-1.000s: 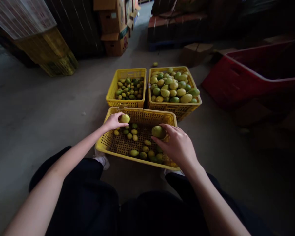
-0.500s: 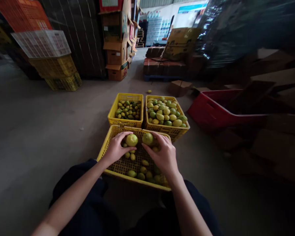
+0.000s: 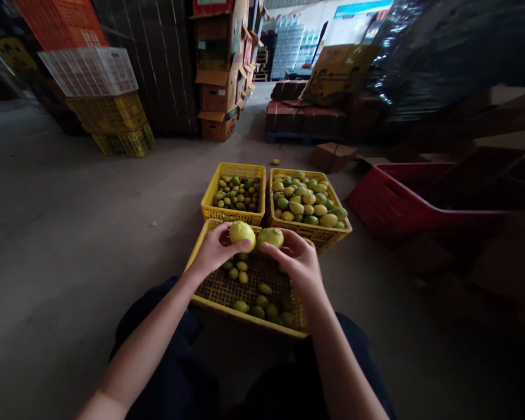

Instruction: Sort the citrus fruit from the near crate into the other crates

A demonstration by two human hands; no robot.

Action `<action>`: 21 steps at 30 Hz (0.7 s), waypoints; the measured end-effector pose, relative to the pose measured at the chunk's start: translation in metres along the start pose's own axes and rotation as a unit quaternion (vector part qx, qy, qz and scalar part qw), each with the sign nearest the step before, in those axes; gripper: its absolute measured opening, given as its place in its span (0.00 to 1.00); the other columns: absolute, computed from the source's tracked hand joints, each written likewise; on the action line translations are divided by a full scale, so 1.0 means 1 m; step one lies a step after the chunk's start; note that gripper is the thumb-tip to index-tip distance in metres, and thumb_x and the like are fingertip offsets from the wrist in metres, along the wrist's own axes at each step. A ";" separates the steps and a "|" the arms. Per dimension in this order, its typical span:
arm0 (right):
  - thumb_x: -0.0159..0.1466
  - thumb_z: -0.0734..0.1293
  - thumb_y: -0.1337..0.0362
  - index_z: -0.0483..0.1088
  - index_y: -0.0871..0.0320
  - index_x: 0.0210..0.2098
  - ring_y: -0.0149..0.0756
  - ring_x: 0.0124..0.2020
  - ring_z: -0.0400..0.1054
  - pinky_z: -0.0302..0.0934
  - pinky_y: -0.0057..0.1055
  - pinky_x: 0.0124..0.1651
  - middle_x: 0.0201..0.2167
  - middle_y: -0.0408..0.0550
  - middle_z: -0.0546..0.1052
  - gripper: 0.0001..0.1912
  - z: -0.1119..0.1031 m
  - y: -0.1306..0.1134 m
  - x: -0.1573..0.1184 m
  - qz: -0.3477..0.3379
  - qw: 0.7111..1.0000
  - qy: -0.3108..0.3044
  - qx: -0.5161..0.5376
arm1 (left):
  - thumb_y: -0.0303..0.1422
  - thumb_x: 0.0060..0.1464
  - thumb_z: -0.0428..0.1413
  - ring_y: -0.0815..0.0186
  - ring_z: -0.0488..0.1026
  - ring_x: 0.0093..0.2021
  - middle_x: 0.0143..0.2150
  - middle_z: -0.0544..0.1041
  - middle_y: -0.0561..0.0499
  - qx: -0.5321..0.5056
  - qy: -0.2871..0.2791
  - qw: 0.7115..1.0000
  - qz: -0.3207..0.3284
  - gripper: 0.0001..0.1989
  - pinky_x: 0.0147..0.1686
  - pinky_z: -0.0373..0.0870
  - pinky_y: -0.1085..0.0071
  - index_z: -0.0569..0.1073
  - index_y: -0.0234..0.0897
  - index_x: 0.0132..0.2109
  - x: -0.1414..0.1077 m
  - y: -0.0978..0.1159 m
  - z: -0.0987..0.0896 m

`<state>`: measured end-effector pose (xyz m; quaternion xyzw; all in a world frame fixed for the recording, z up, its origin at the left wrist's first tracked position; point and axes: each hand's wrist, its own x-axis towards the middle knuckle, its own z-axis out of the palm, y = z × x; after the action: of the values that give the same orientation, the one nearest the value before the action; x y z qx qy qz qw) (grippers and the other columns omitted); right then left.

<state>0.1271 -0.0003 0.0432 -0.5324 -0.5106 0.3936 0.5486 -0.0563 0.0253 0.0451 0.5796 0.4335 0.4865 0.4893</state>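
Above the near yellow crate (image 3: 227, 308), my left hand (image 3: 214, 252) grips a yellow-green lemon (image 3: 241, 234) between thumb and fingers. My right hand (image 3: 301, 263) holds a greener lemon (image 3: 270, 237) close beside it, with a small gap between the two fruits. Several lemons (image 3: 262, 301) lie on the near crate's floor, in a group at the front right and another at the back left. Part of the crate's right side is hidden by my right hand and forearm.
Behind stand two yellow crates: the left one (image 3: 208, 204) holds small green-yellow lemons, the right one (image 3: 306, 233) is heaped with larger ones. A red crate (image 3: 376, 201) sits at right, stacked crates (image 3: 114, 116) at left. One lemon (image 3: 275, 161) lies on the floor.
Both hands have raised their lemons slightly and turned them, bringing the two fruits closer together. The whole scene has shifted a little to the right in view.
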 end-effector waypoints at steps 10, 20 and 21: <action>0.60 0.66 0.46 0.77 0.58 0.33 0.32 0.23 0.69 0.65 0.30 0.30 0.27 0.49 0.80 0.20 -0.003 0.005 -0.007 0.323 0.896 -0.104 0.285 | 0.56 0.53 0.53 0.72 0.70 0.17 0.19 0.74 0.49 -0.246 -0.082 0.913 -0.314 0.28 0.19 0.67 0.79 0.74 0.31 0.32 0.005 0.010 0.020; 0.48 0.73 0.45 0.74 0.57 0.36 0.36 0.30 0.70 0.65 0.32 0.33 0.31 0.48 0.78 0.24 -0.012 0.004 -0.013 0.102 0.990 0.008 0.096 | 0.53 0.45 0.62 0.62 0.76 0.39 0.39 0.79 0.45 -0.095 -0.077 0.990 -0.073 0.27 0.41 0.73 0.67 0.74 0.35 0.43 0.004 -0.003 0.021; 0.48 0.74 0.47 0.73 0.56 0.38 0.36 0.30 0.70 0.65 0.33 0.34 0.32 0.47 0.78 0.24 -0.013 0.003 -0.015 0.046 0.997 0.045 0.032 | 0.49 0.43 0.65 0.61 0.75 0.42 0.42 0.78 0.46 -0.059 -0.074 0.995 -0.019 0.26 0.44 0.72 0.66 0.73 0.37 0.45 0.003 -0.002 0.019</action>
<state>0.1377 -0.0165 0.0390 -0.5545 -0.4471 0.4102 0.5695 -0.0369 0.0254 0.0422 0.5756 0.3783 0.4575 0.5624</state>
